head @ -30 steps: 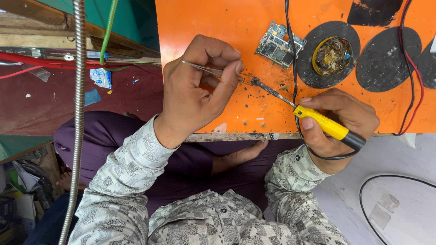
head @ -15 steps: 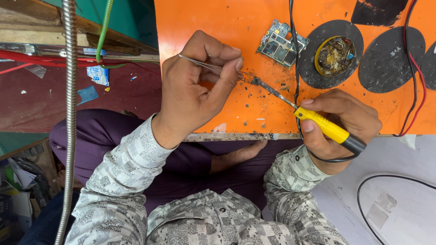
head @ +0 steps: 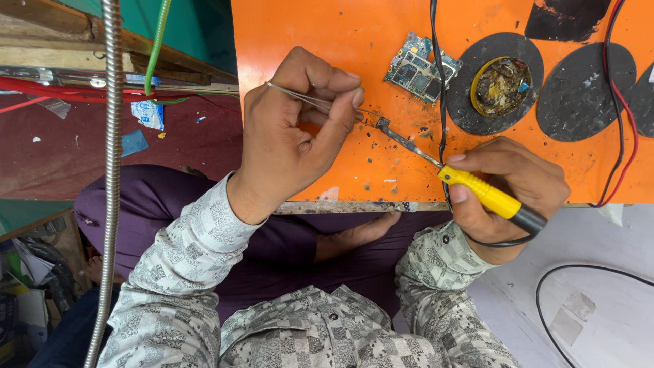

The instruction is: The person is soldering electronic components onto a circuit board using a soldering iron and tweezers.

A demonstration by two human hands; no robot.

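Compared with a moment before, the left hand pinching the tweezers barely moved, their tip met the soldering iron gripped by the right hand, just below the circuit board.

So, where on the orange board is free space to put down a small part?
The orange board is bare at its upper left, above the left hand and left of the circuit board. It is crowded on the right: black discs, wires, the right hand with the soldering iron.
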